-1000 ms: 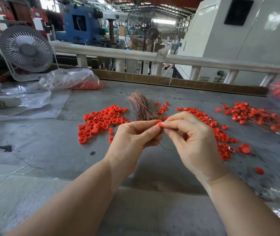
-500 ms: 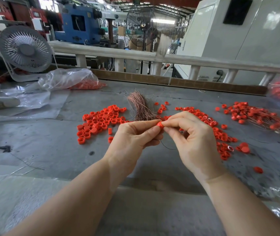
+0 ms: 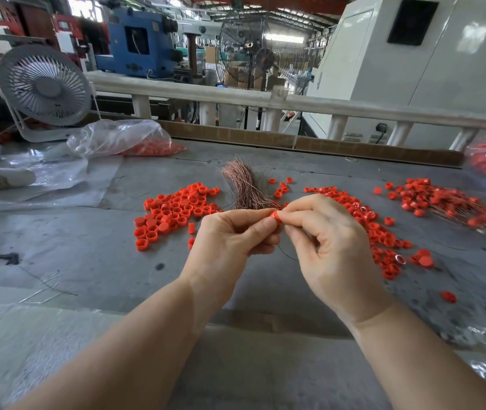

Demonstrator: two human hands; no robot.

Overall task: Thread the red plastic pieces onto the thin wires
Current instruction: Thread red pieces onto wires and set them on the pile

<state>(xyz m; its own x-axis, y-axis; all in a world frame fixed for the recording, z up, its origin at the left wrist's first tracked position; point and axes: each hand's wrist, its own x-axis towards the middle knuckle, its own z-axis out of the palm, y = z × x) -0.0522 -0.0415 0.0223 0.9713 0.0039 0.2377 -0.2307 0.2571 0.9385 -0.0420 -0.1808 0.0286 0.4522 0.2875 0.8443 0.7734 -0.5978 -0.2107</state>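
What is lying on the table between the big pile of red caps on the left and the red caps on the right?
The head view shows a bundle of thin coppery wires there, with a few stray red caps beside it.

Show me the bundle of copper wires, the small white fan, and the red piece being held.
bundle of copper wires (image 3: pixel 243 184), head view, mid-bundle.
small white fan (image 3: pixel 45 85), head view, grille hub.
red piece (image 3: pixel 274 216), head view, exposed side.
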